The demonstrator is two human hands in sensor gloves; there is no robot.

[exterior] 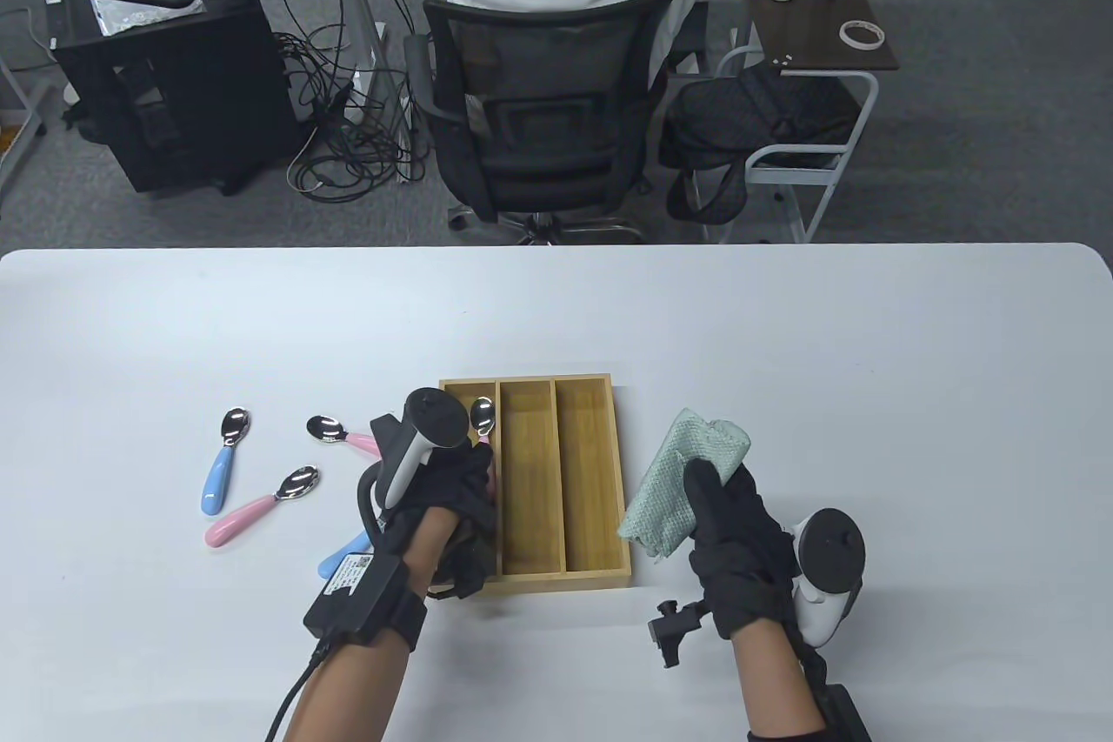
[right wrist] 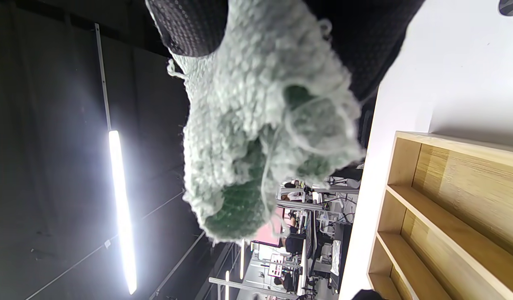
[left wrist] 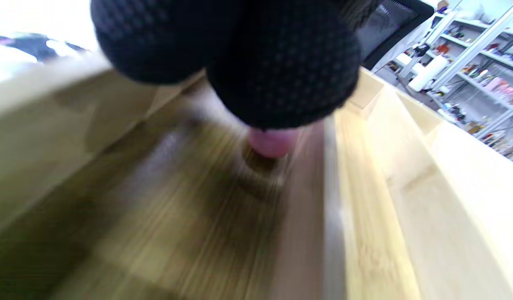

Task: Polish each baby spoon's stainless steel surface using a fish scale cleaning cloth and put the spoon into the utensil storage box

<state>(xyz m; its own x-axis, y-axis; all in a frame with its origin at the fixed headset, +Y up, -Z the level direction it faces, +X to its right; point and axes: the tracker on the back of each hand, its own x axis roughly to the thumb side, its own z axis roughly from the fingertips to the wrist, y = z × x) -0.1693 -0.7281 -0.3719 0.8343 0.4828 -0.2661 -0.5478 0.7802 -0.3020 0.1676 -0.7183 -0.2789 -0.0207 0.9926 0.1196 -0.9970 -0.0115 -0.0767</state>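
Observation:
The wooden storage box [exterior: 591, 477] has three long compartments. My left hand [exterior: 474, 485] is over its left compartment and grips a pink-handled baby spoon, whose steel bowl [exterior: 483, 414] points to the far end. In the blurred left wrist view, the pink handle tip [left wrist: 273, 142] sticks out under my gloved fingers [left wrist: 281, 62], just above the compartment floor [left wrist: 177, 216]. Right of the box, my right hand [exterior: 722, 507] holds the bunched pale green cloth [exterior: 687, 477], raised off the table. The cloth [right wrist: 260, 125] fills the right wrist view, with the box [right wrist: 448, 200] beside it.
More spoons lie left of the box: a blue-handled one [exterior: 222, 464], a pink-handled one [exterior: 261, 507], another pink one [exterior: 335, 431] partly behind my left hand, and a blue handle [exterior: 341, 558] under my left wrist. A person sits in an office chair [exterior: 548, 107] beyond the table.

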